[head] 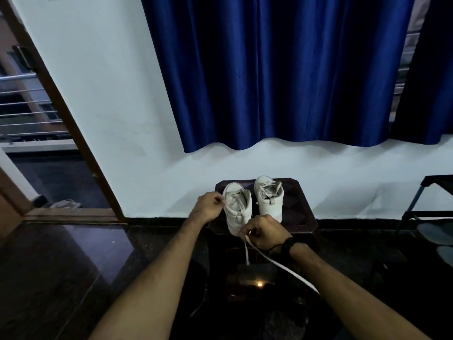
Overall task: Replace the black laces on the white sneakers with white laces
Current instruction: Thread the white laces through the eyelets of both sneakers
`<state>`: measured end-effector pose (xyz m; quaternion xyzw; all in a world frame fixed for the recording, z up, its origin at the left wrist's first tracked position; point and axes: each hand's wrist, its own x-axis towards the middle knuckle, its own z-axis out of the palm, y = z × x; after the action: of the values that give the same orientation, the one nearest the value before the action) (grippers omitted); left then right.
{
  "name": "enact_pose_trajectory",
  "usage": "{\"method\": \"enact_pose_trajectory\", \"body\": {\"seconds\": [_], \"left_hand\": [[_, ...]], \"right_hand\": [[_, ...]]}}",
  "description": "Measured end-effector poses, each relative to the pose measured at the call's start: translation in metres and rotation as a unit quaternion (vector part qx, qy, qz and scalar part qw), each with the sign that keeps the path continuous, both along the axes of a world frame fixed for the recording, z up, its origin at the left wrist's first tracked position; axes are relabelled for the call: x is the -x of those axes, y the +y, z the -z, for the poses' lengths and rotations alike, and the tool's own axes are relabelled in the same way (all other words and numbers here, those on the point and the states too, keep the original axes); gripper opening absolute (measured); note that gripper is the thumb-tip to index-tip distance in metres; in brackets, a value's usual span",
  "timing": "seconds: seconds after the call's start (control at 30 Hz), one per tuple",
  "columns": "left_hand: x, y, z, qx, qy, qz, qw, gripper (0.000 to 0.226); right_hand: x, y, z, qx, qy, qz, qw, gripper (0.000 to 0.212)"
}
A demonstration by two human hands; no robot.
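A big blue curtain [282, 69] hangs on the white wall [103, 94], a brown door frame [61, 109] with metal rails [27, 104] behind it stands to the left, and the dark floor [73, 261] is shiny.

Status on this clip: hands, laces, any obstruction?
Left hand pinching lace at left sneaker. Right hand gripping white lace. Nothing in the way.
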<state>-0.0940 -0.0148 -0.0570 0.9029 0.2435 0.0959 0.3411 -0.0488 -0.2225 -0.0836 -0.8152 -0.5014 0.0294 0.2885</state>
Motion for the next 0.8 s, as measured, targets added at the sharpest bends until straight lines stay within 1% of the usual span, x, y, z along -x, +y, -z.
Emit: {"method": "enact_pose_trajectory", "body": {"seconds": [0.1,0.17,0.27,0.3,0.33,0.43,0.5,0.57,0.7,0.8], "left_hand": [[-0.014,-0.017,0.001,0.004,-0.011,0.024,1.0,0.019],[-0.025,-0.019,0.005,-0.01,0.028,0.032,0.999,0.026],[-0.031,-0.028,0.005,-0.075,0.104,0.058,0.99,0.028],[-0.031,-0.032,0.004,-0.098,0.12,0.064,0.986,0.029],[-0.032,-0.035,0.003,-0.117,0.138,0.069,0.981,0.03],[-0.041,-0.034,0.001,-0.174,0.174,0.088,0.965,0.035],[-0.047,-0.034,-0.002,-0.193,0.194,0.091,0.957,0.038],[-0.05,-0.034,-0.001,-0.193,0.198,0.078,0.958,0.04],[-0.047,-0.03,0.01,-0.17,0.149,0.036,0.973,0.037],[-0.044,-0.028,0.017,-0.169,0.137,0.031,0.976,0.038]], "right_hand": [[-0.006,-0.006,0.009,0.035,0.037,0.003,0.999,0.022],[-0.011,-0.011,0.007,0.084,0.042,-0.001,0.996,0.023],[-0.019,-0.013,0.004,0.187,-0.012,0.011,0.982,0.028],[-0.024,-0.01,0.005,0.189,-0.02,0.032,0.981,0.03],[-0.027,-0.005,0.006,0.159,-0.023,0.053,0.986,0.031],[-0.039,0.019,0.002,0.03,0.006,0.097,0.995,0.026],[-0.046,0.038,-0.01,0.007,0.004,0.122,0.992,0.024],[-0.054,0.056,-0.017,0.041,-0.004,0.154,0.987,0.026],[-0.068,0.084,-0.017,0.147,-0.008,0.23,0.962,0.033],[-0.072,0.101,-0.011,0.169,-0.041,0.275,0.945,0.034]]}}
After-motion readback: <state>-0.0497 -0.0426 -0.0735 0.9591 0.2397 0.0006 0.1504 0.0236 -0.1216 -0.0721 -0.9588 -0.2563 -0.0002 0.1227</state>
